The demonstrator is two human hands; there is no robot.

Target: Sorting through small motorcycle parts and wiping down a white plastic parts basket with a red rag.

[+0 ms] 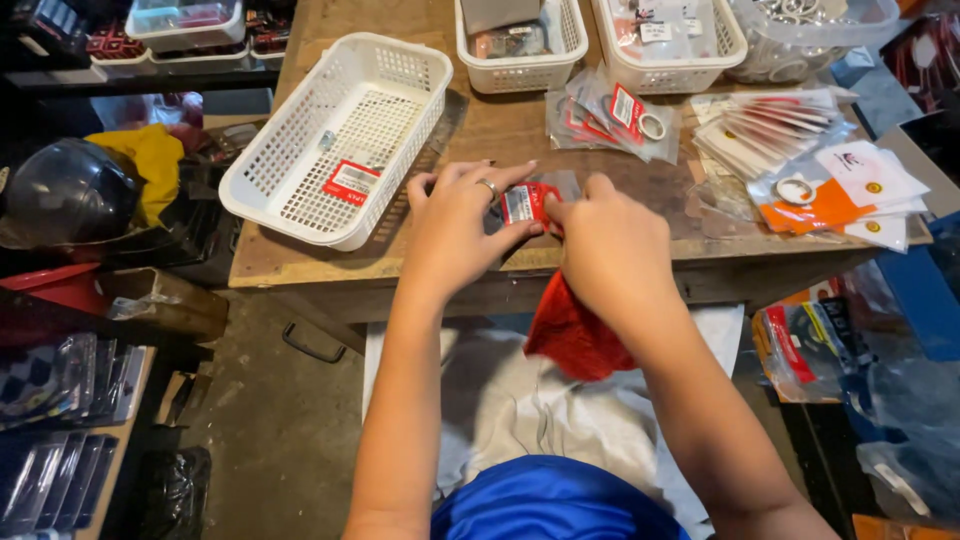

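A: What's in hand?
B: Small clear packet point(522, 203) w/ red-white label, pinched by left hand point(462, 222) & right hand point(608, 245) at wooden table point(500, 135) edge.
A: Anything hidden?
B: Contents unclear; fingers cover pt of it. Red cloth point(573, 335) below, partly behind right wrist.

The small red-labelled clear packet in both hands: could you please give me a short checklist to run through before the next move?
1. Small red-labelled clear plastic packet pinched by both hands: ok.
2. Left hand fingers on the packet's left edge: ok.
3. Right hand fingers on its right edge: ok.
4. White perforated plastic basket within reach, holding one red-labelled packet: ok.
5. Packet sealed or open: cannot tell.
6. Red cloth hanging under the right wrist, clear of the wooden table: cannot tell.
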